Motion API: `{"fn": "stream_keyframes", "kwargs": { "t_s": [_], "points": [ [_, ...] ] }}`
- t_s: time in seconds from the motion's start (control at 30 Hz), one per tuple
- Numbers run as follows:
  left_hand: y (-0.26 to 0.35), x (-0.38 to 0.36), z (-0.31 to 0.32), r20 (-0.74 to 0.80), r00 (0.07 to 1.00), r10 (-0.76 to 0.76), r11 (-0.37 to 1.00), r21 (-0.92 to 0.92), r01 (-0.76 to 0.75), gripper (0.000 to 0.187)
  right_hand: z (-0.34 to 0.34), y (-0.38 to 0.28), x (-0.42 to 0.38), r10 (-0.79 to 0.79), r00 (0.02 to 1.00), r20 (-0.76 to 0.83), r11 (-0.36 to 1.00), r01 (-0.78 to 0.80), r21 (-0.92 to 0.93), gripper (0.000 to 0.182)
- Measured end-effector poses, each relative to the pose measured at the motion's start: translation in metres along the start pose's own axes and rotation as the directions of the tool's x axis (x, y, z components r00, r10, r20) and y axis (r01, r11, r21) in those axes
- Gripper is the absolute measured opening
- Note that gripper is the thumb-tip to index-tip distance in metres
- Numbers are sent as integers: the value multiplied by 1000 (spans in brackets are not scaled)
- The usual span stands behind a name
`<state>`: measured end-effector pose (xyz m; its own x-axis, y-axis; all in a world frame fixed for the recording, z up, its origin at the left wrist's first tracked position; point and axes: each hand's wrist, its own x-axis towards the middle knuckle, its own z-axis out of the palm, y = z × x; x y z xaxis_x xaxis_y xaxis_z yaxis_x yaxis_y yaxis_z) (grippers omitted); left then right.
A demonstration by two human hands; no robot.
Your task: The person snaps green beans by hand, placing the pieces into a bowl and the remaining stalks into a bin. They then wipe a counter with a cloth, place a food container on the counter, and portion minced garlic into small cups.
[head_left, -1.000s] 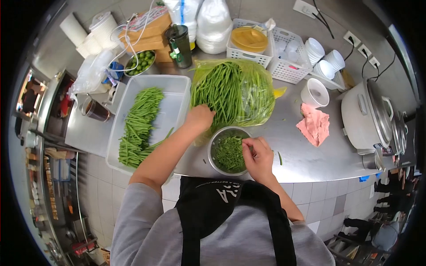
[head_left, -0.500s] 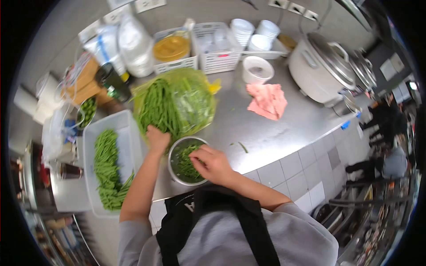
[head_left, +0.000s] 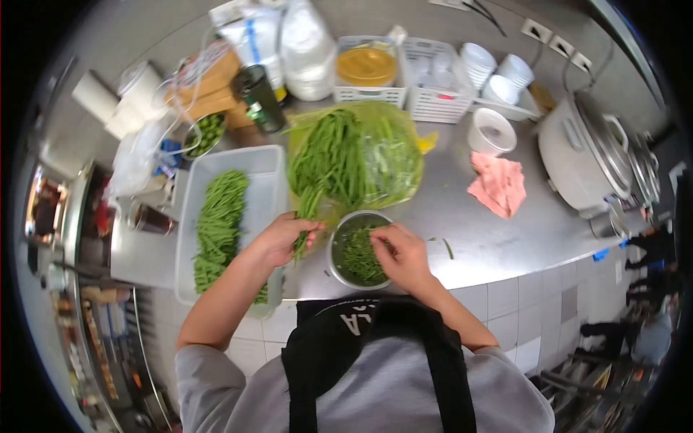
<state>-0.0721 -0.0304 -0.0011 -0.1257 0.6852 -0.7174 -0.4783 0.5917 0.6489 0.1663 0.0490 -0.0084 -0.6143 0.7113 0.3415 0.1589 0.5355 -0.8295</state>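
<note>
My left hand (head_left: pixel 287 239) is closed around a small bunch of long green beans (head_left: pixel 309 208), whose tips stick out below the fingers. Behind it, a larger heap of green beans (head_left: pixel 339 155) lies on a yellow-green plastic bag (head_left: pixel 404 166). My right hand (head_left: pixel 403 254) is over the right side of a round metal bowl (head_left: pixel 333 268), fingers curled together; what they hold, if anything, is hidden. Short green bean pieces (head_left: pixel 361 254) fill the lower part of the bowl. Left of my left hand, a clear plastic tub (head_left: pixel 268 180) holds a long row of green beans (head_left: pixel 220 224).
A pink cloth (head_left: pixel 498 184), a white cup (head_left: pixel 492 133) and a large rice cooker (head_left: pixel 577 159) stand to the right on the steel counter (head_left: pixel 440 195). White baskets (head_left: pixel 439 108) line the wall. A dark drink glass (head_left: pixel 153 219) is at left. People stand far right.
My left hand has come away from the bean heap toward me and left, drawing a bunch with it. My right hand stays at the bowl. The view has shifted left.
</note>
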Motion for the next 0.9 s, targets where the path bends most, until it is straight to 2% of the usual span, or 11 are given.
{"fn": "stream_keyframes", "kwargs": {
  "t_s": [0.13,0.27,0.37,0.4,0.5,0.6,0.63,0.73,0.77,0.87,0.9],
  "points": [
    [-9,-18,8,-76,985,157,967,-189,-169,18,7,0,3,48,997,58,996,-52,72,8],
    [-18,-27,14,-63,974,218,918,-326,-227,29,16,10,1,100,989,107,975,-119,188,9],
    [-26,-29,20,125,955,270,925,-309,-221,37,22,13,1,244,939,241,850,-326,413,19],
    [-28,-26,23,213,937,278,938,-270,-217,37,23,13,3,293,907,303,768,-412,491,24],
    [-33,-12,34,459,858,232,973,-117,-200,33,26,7,9,254,888,384,464,-460,757,37],
    [-31,-1,51,562,823,87,966,154,-208,26,18,0,18,284,871,401,419,-489,765,45],
    [-30,1,57,586,808,65,950,211,-229,24,11,-4,23,338,834,436,422,-549,722,36],
    [-34,14,62,634,773,28,945,236,-228,25,11,1,27,477,734,484,217,-632,744,25],
    [-33,15,61,643,765,31,949,222,-225,25,10,0,30,479,736,478,216,-627,749,25],
    [-34,13,58,648,761,32,957,200,-211,28,15,19,35,408,804,432,35,-487,873,29],
    [-34,13,58,639,769,30,955,209,-211,29,14,25,40,388,817,427,58,-484,873,35]
  ]
}}
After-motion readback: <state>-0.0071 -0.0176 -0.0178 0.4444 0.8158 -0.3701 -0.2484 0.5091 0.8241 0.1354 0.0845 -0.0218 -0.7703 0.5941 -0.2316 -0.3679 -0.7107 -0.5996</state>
